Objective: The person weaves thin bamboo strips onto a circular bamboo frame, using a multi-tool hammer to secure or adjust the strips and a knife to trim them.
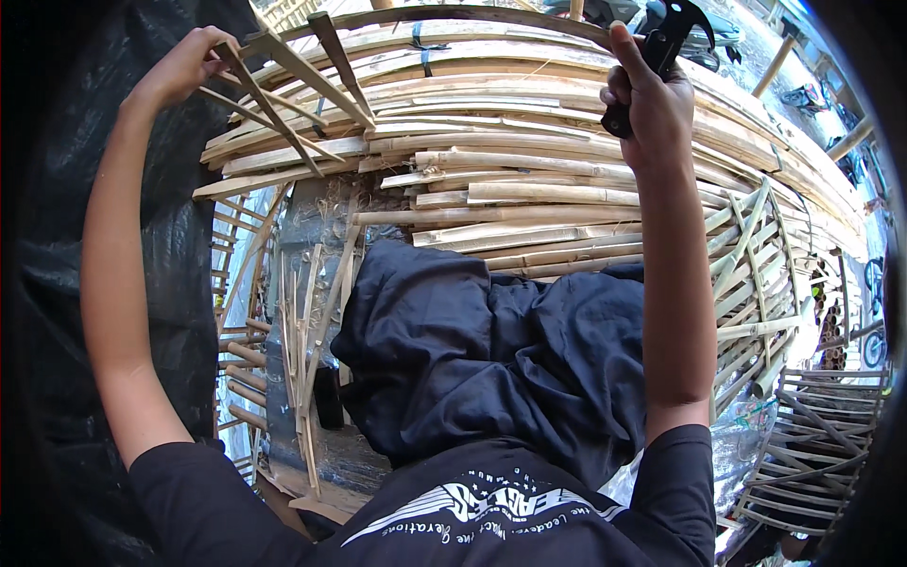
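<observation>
My left hand [186, 68] is raised at the upper left, its fingers closed on the end of a bamboo slat [253, 87]. That slat crosses other narrow slats [304, 68] in an open lattice. My right hand [656, 111], at the upper right, is wrapped around a black claw hammer [668, 40], with the head up and the handle end below the fist. A long, dark, curved bamboo strip [472, 13] runs from the lattice across to my right thumb. Whether the thumb presses on that strip I cannot tell.
Split bamboo poles [529, 194] lie stacked in front of my lap. Black sheeting [57, 283] hangs at the left, and thin bamboo strips [307, 359] lie beside my leg. A woven bamboo frame [756, 255] and a slatted rack [812, 444] stand at the right.
</observation>
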Demonstrator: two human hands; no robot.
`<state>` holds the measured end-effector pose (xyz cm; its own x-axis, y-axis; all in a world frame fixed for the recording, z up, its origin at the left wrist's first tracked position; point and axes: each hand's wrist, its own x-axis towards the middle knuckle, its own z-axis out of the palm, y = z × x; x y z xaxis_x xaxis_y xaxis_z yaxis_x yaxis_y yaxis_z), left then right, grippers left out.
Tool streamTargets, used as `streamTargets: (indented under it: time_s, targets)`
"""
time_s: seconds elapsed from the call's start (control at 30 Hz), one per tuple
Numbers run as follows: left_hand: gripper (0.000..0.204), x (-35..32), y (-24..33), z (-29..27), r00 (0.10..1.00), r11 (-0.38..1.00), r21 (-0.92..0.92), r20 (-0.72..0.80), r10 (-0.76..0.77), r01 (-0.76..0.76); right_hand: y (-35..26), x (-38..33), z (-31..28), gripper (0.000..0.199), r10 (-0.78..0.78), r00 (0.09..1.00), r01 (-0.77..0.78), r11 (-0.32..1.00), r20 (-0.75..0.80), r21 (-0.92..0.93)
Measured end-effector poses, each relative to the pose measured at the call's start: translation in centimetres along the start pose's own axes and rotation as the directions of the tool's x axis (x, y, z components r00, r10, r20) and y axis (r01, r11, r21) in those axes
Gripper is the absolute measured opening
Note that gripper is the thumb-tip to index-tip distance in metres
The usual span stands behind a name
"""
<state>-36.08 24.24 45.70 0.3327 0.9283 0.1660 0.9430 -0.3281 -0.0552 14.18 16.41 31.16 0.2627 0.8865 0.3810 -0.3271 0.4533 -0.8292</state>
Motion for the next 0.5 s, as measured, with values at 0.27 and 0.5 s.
streamTargets:
  time_s: [0.27, 0.5]
  targets:
    - [0.029, -5.4, -2.5, -2.6, 0.993, 0.984, -0.14, -0.033, -0.117, 0.111, -4.2, -2.0, 5.2, 0.026, 0.021, 1.0, -0.02, 0.997, 0.007, -0.072]
    - [0.035, -10.5, -6.8, -7.3, 0.991, 0.975, -0.19, 0.091, -0.095, 0.111, -5.1, -4.9, 7.3, 0.026, -0.01, 0.989, 0.009, 1.0, 0.145, 0.011]
